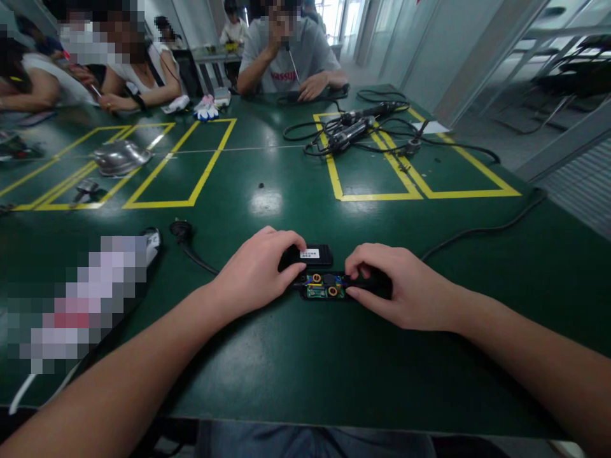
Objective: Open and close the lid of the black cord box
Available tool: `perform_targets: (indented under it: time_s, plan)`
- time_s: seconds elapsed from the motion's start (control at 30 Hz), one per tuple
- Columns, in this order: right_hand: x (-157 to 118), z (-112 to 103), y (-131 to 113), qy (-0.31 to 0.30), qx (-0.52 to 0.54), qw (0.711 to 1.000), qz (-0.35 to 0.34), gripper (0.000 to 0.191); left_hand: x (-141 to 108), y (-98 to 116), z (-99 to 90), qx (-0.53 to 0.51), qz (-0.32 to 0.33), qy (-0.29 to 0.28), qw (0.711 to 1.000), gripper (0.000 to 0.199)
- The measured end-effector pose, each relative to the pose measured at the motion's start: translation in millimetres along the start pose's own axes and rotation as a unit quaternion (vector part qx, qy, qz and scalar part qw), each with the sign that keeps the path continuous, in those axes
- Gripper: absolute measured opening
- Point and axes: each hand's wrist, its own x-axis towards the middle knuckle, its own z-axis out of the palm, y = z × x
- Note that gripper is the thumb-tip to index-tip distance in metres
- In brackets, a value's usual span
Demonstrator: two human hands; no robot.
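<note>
In front of me on the table lies an opened black plastic housing with a green circuit board [325, 286] inside, carrying copper-wound coils and coloured wires. Just behind it is its black cover [324, 254] with a white printed label. My left hand [260, 270] has thumb and index finger closed about the cover's left end; its other fingers are hidden. My right hand [405, 286] pinches the right end of the housing, by the wires. A black power cord with a plug [181, 230] runs out to the left, and a black cable [487, 229] trails to the right.
A blurred-out long item [81, 299] lies at left on the green table [267, 369]. Beyond are a shiny metal part [121, 157], gloves [207, 108] and corded black tools [351, 133] amid yellow tape outlines. Several people sit around; one opposite [291, 57] holds a thin rod.
</note>
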Motion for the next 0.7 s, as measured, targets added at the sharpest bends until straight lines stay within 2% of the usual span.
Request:
perform_targets:
  time_s: [0.17, 0.2, 0.33, 0.43, 0.53, 0.7]
  plan:
    - [1, -1, -1, -0.003, -0.004, 1.000, -0.001, 0.005, -5, 6, -12.1, -0.034, 0.037, 0.030, 0.998, 0.008]
    - [2, -1, -2, -0.002, -0.002, 1.000, -0.003, 0.006, -6, 8, -15.6, -0.033, 0.046, 0.022, 0.998, 0.008]
    - [2, 1, -3, 0.006, 0.007, 1.000, -0.009, 0.006, -8, 13, -24.4, -0.027, 0.081, -0.095, 0.992, 0.012]
    - [1, 3, -3, 0.019, 0.003, 1.000, -0.012, 0.006, -7, 13, -24.7, -0.027, 0.061, -0.134, 0.989, 0.013]
    - [1, 4, -3, 0.034, -0.003, 0.999, -0.017, 0.005, -6, 13, -24.8, -0.047, 0.060, -0.135, 0.988, 0.008]
    - [1, -3, -6, 0.047, 0.014, 0.999, -0.020, 0.008, -8, 13, -29.8, -0.087, 0.081, -0.097, 0.988, 0.008]
